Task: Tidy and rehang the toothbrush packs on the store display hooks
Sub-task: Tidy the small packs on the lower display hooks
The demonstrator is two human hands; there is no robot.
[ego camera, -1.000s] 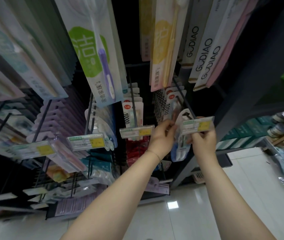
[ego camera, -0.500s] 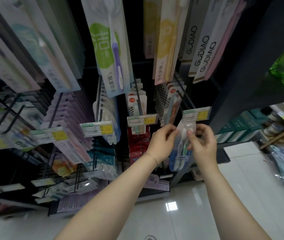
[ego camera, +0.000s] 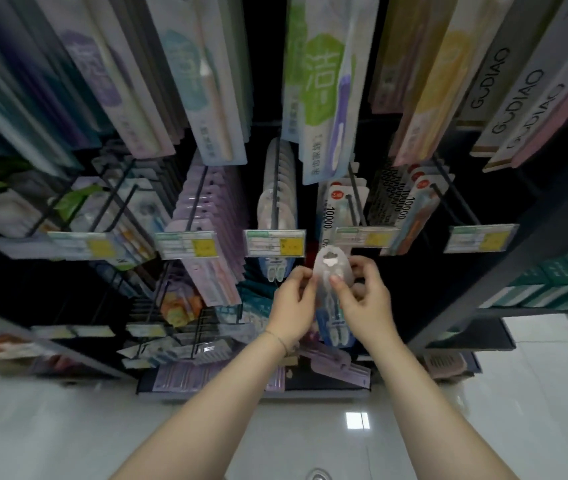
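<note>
Head view. Toothbrush pack [ego camera: 325,271], clear plastic blister with a rounded top, a cut-out hang hole and blue-grey brushes inside: upright, just past the middle of the picture toward 3 o'clock, held between both hands.

Left hand [ego camera: 294,306]: at 9 o'clock of the pack, fingers curled, pinching its left edge.

Right hand [ego camera: 365,303]: at 3 o'clock of the pack, thumb pressed on the front face and fingers curled behind, gripping it.

White-and-yellow price label [ego camera: 365,236]: at 12 o'clock of the pack, just above its hang hole. Whether pack and label touch cannot be told.

Black wire display hook [ego camera: 355,202]: runs back from that label and carries red-and-white card packs printed "10000" [ego camera: 334,209].

Row of matching clear blister packs [ego camera: 277,188]: hung on the neighbouring hook at 11 o'clock of the hands, behind a second price label [ego camera: 274,242].

Lilac card packs [ego camera: 209,209]: a full hook further toward 9 o'clock.

Tall white pack with green panel and purple brush [ego camera: 324,84]: upper tier, 12 o'clock.

Grey and pink packs lettered "GUDIAO" [ego camera: 507,88]: upper tier, 2 o'clock.

Teal boxes [ego camera: 552,278]: side shelf, 3 o'clock.

Glossy white tiled floor [ego camera: 310,427]: 6 o'clock, beneath both forearms.
</note>
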